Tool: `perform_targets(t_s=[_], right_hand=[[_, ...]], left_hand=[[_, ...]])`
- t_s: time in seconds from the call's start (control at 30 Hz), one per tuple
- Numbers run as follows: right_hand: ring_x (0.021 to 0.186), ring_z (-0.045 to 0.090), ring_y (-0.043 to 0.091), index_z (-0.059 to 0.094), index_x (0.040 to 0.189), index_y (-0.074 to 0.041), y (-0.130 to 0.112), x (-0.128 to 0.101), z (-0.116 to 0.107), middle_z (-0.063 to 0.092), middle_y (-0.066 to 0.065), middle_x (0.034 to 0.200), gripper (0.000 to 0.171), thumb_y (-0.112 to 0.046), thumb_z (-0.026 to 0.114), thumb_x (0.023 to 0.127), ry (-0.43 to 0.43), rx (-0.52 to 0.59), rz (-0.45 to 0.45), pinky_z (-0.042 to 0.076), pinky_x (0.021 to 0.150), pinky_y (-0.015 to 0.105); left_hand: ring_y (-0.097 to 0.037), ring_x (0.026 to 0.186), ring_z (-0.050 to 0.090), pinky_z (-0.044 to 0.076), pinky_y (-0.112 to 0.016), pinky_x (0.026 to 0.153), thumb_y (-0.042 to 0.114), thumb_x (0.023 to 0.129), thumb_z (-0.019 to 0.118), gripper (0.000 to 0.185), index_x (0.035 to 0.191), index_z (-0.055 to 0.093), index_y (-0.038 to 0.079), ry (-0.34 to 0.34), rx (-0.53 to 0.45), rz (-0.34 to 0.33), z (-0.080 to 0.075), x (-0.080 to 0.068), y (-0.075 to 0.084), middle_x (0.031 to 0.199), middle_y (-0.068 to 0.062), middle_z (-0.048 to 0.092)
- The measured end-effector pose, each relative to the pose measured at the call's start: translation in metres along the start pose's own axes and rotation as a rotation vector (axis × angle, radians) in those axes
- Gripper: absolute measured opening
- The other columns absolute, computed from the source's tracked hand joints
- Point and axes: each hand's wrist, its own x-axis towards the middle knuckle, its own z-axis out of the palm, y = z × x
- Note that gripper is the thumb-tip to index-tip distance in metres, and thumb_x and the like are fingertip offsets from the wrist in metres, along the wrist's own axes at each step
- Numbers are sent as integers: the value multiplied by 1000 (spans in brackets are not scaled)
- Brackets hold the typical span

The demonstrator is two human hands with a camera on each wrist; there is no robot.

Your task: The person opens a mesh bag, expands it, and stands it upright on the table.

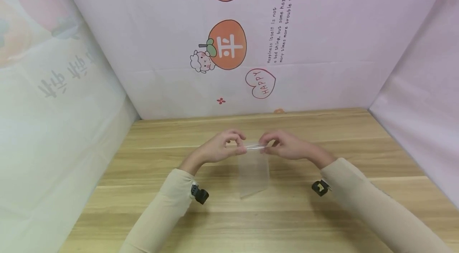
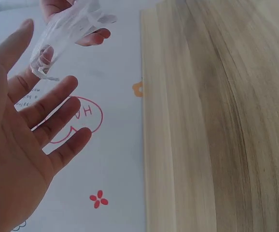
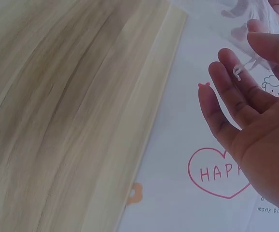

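Observation:
A small clear plastic bag [image 1: 254,171] hangs upright above the wooden table [image 1: 287,221], held by its top edge between both hands. My left hand [image 1: 239,145] pinches the top left corner with thumb and forefinger. My right hand [image 1: 268,146] pinches the top right corner the same way. In the left wrist view the left hand [image 2: 23,130] has its other fingers spread, and the crumpled clear bag [image 2: 69,29] sits at its fingertips. The right wrist view has the right hand [image 3: 255,116] with the bag [image 3: 258,19] blurred at the top edge.
A printed backdrop [image 1: 251,46] with orange fruit, a cat and a "HAPPY" heart stands behind the table, and pale sheets close off both sides. Black wrist cameras [image 1: 199,194] sit on both cream sleeves. Bare wood lies below and around the bag.

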Motion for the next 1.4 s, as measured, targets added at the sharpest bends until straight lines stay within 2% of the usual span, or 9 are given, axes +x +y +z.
perform_targets(t_s=[0.17,0.33,0.57,0.77,0.9,1.07,1.2,1.3,1.4], right_hand=[[103,62,22,73,98,-15,1,-4,-3,68,2,110,9,-8,69,94,4,-34,4,54,88,45],[105,61,23,74,99,-16,-1,-8,-3,67,1,110,12,-7,70,92,3,-60,10,54,88,44],[108,60,24,72,98,-14,-7,-11,-2,66,-1,109,15,-3,66,90,-8,-96,7,52,90,50],[102,62,22,71,96,-14,-9,-7,-1,68,-1,105,9,-6,69,92,24,-45,5,52,90,48],[95,64,21,71,105,-11,-11,-6,0,69,1,102,10,-10,68,95,84,26,25,54,87,43],[86,64,23,65,121,-5,-10,-4,4,69,10,100,26,-13,68,96,193,123,61,56,76,35],[86,65,30,63,124,-4,-2,-3,11,70,17,99,32,-13,71,95,257,232,112,55,75,32],[90,66,34,64,122,-3,7,-2,20,70,19,99,30,-14,71,95,289,336,173,56,80,38],[90,67,30,66,118,1,13,-1,28,70,20,98,28,-16,70,96,311,427,218,56,85,45]], left_hand=[[-23,125,51,39,-50,107,38,91,76,24,80,61,23,-2,44,8,0,1,-5,129,2,59],[-23,121,53,40,-49,105,38,90,77,25,78,61,23,1,78,13,-1,1,-7,127,-2,60],[-20,115,56,44,-47,100,42,88,77,28,73,61,25,18,140,6,-3,2,-3,122,1,62],[-16,104,59,46,-50,97,31,88,80,22,77,64,21,64,27,66,0,3,-3,106,2,68],[-12,96,61,48,-45,91,26,91,78,13,86,68,19,81,-33,88,2,4,-3,94,6,68],[-13,93,62,50,-39,88,23,93,74,8,95,71,16,124,-129,46,6,2,-10,94,6,69],[-16,92,63,53,-35,83,20,94,74,11,102,72,13,198,-232,-26,12,-1,-18,97,2,70],[-18,88,64,54,-31,78,16,93,74,18,109,70,8,271,-324,-58,18,-2,-24,97,-3,70],[-26,84,65,52,-28,73,9,92,74,28,117,65,3,341,-415,-64,23,-3,-26,95,-10,72]])
